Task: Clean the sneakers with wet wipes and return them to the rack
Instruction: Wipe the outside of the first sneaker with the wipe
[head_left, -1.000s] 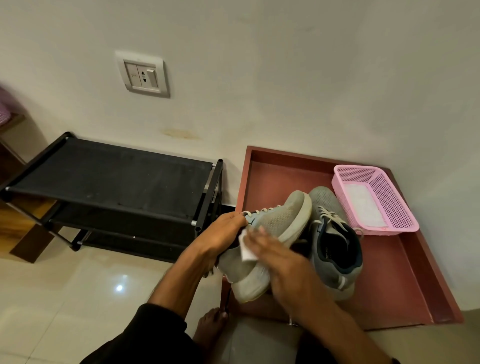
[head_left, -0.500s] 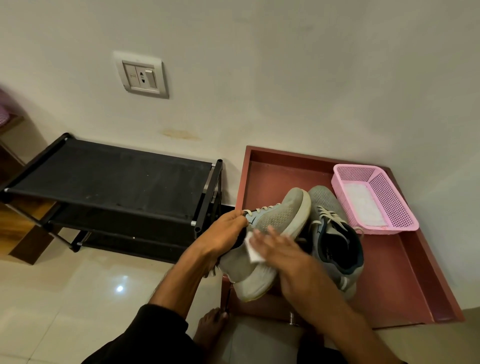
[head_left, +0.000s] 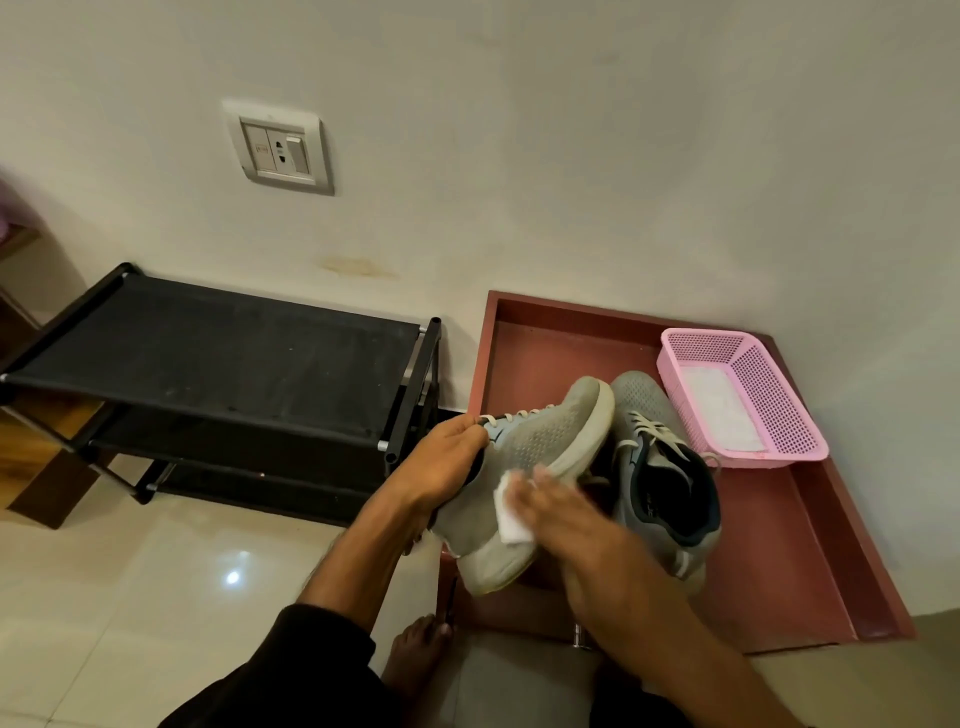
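So we've got our left hand (head_left: 441, 470) gripping 1 grey sneaker (head_left: 524, 478) at the collar, tilted on its side over the near left part of the red tray (head_left: 800, 561). Our right hand (head_left: 566, 514) presses a white wet wipe (head_left: 506, 512) flat against its side, fingers pretty much straight. The other sneaker (head_left: 665, 478) sits just beside it in the tray. Pink basket (head_left: 769, 395) in the far right corner, black rack (head_left: 218, 364) off the tray's left edge.
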